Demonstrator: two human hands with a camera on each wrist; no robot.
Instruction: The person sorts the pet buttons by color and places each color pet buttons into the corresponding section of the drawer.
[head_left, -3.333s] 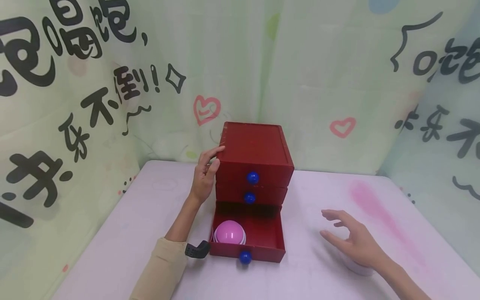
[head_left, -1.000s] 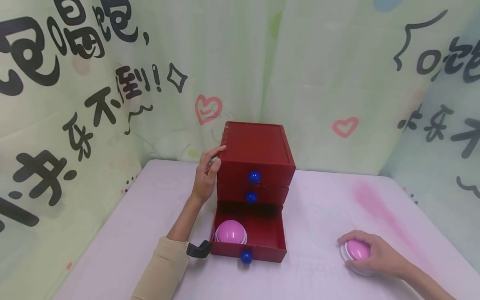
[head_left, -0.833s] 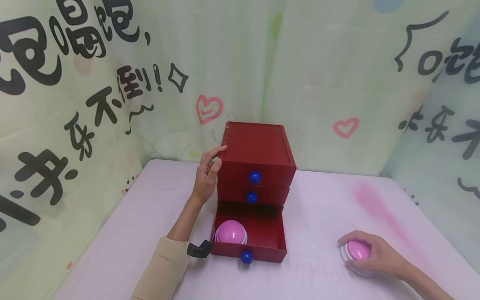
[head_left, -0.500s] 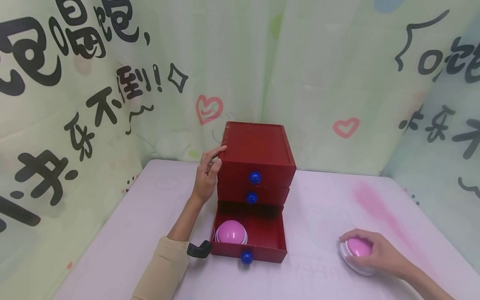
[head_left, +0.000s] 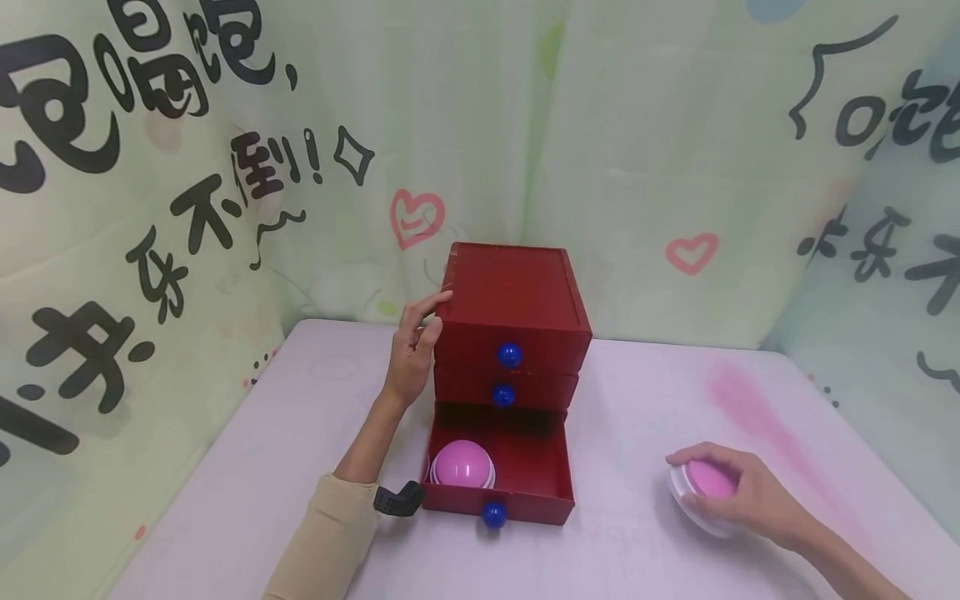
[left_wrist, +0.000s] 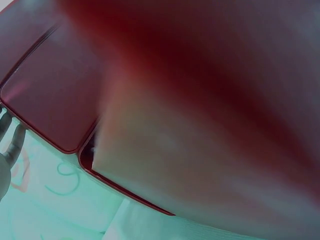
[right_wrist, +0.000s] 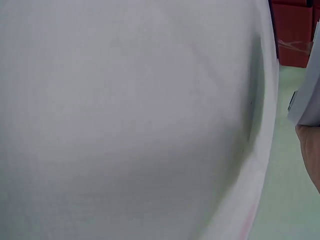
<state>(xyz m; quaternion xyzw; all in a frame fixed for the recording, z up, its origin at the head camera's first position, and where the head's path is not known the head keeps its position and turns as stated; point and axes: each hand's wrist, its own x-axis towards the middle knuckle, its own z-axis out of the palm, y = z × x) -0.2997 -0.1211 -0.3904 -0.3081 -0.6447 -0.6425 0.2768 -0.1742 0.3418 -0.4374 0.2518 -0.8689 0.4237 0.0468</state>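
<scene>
In the head view my left hand point(head_left: 409, 354) rests on the upper left side of a red drawer cabinet point(head_left: 510, 287), fingertips at its top edge. The cabinet's bottom drawer point(head_left: 528, 467) is pulled out, while the two drawers above are closed; each has a blue ball knob point(head_left: 493, 515). Inside the open drawer, at the left, sits a pink-domed push button point(head_left: 462, 463) with a white base. My right hand point(head_left: 757, 496) grips a second pink-and-white push button point(head_left: 708, 480), tilted and just over the table. Its white base point(right_wrist: 309, 95) shows at the right wrist view's edge.
A white-covered table point(head_left: 622, 433) with a pink smear lies under everything. Behind and at both sides hangs a pale green curtain point(head_left: 600, 167) with black lettering and hearts. A black wrist strap piece point(head_left: 397, 499) sits beside the drawer's front left corner.
My right hand came down from open above the second push button and gripped it. It has since raised and tilted it slightly. The left hand stays on the cabinet.
</scene>
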